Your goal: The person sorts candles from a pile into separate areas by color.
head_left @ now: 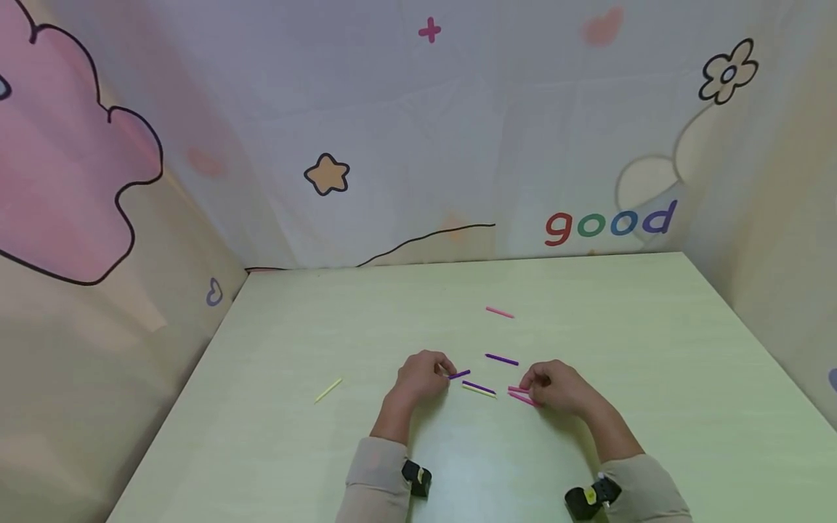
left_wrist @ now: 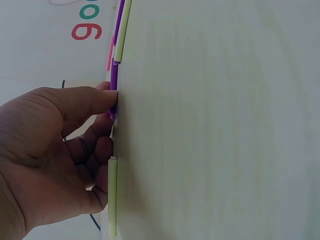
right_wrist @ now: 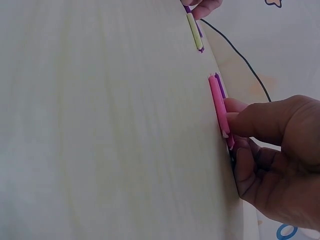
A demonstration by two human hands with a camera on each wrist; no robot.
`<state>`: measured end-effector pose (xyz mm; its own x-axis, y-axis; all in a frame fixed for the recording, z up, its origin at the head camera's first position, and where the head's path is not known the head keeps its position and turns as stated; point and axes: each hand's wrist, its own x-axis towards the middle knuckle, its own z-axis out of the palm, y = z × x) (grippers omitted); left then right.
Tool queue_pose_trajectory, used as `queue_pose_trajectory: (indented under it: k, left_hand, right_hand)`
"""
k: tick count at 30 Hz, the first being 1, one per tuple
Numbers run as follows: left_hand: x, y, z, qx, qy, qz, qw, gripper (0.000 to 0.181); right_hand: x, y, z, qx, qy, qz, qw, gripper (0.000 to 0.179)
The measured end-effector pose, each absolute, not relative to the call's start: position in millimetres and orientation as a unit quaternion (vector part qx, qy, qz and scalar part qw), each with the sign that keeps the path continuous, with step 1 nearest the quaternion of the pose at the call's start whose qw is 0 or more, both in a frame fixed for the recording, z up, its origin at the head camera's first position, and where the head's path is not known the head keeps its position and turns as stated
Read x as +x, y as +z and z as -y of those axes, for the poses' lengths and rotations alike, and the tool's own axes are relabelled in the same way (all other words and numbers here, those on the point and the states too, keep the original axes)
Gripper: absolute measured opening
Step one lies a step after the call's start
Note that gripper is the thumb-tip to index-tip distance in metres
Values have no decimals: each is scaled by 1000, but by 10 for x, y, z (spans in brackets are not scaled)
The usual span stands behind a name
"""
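Note:
My left hand (head_left: 421, 378) pinches a short purple stick (head_left: 461, 374) between thumb and fingertips, low over the table. Just right of it lie a second purple stick (head_left: 479, 386) and a yellow stick (head_left: 479, 391), side by side. My right hand (head_left: 559, 388) pinches a pink stick (head_left: 516, 389) by its right end. Along the near side of that one, another pink stick (right_wrist: 218, 107) lies on the table, close to the fingers. Beyond the hands is a third purple stick (head_left: 502, 359).
The pale table (head_left: 275, 465) carries a lone yellow stick (head_left: 328, 391) to the left and a pink stick (head_left: 500, 312) farther back. A printed cloth (head_left: 392, 109) stands behind the table and along its sides. Each wrist wears a small black camera (head_left: 418, 479).

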<state>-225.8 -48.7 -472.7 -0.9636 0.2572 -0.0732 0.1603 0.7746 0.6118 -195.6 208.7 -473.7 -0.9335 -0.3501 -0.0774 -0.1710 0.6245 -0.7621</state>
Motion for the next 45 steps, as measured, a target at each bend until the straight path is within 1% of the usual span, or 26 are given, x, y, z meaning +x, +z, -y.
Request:
queue_pose_trajectory:
  k: [7, 13, 17, 22, 25, 31, 34, 40, 45]
  left_hand:
    - [-2273, -4742, 526, 121, 342, -928, 87, 15]
    - [-2284, -4746, 585, 129, 353, -922, 91, 15]
    - [-2301, -4720, 605, 138, 354, -921, 89, 15]
    - [-2317, -4706, 611, 137, 347, -923, 94, 14]
    - [-2322, -4709, 609, 136, 348, -922, 99, 14]
    - [-2327, -4729, 603, 135, 353, -920, 104, 14]
    - [-2324, -4725, 599, 137, 355, -919, 101, 14]
    - [-2305, -4716, 590, 129, 361, -917, 112, 14]
    - [-2300, -4723, 605, 129, 363, -916, 113, 14]
  right_hand:
    - [-1926, -4731, -2089, -135, -399, -901, 105, 15]
    - [-1891, -4730, -2128, -123, -371, -917, 83, 12]
    - [-1907, -4730, -2135, -137, -370, -916, 72, 10]
    - [-1924, -4721, -2120, -144, -369, -916, 69, 11]
    - [-1930, -4705, -2125, -131, -364, -919, 72, 12]
    - [-1927, -4597, -2163, -109, -359, -925, 56, 15]
    - [-1930, -4554, -2169, -116, -357, -925, 61, 15]
    - [-1950, -4580, -2174, -112, -350, -926, 83, 14]
    - [-1949, -4603, -2165, -115, -353, -925, 76, 15]
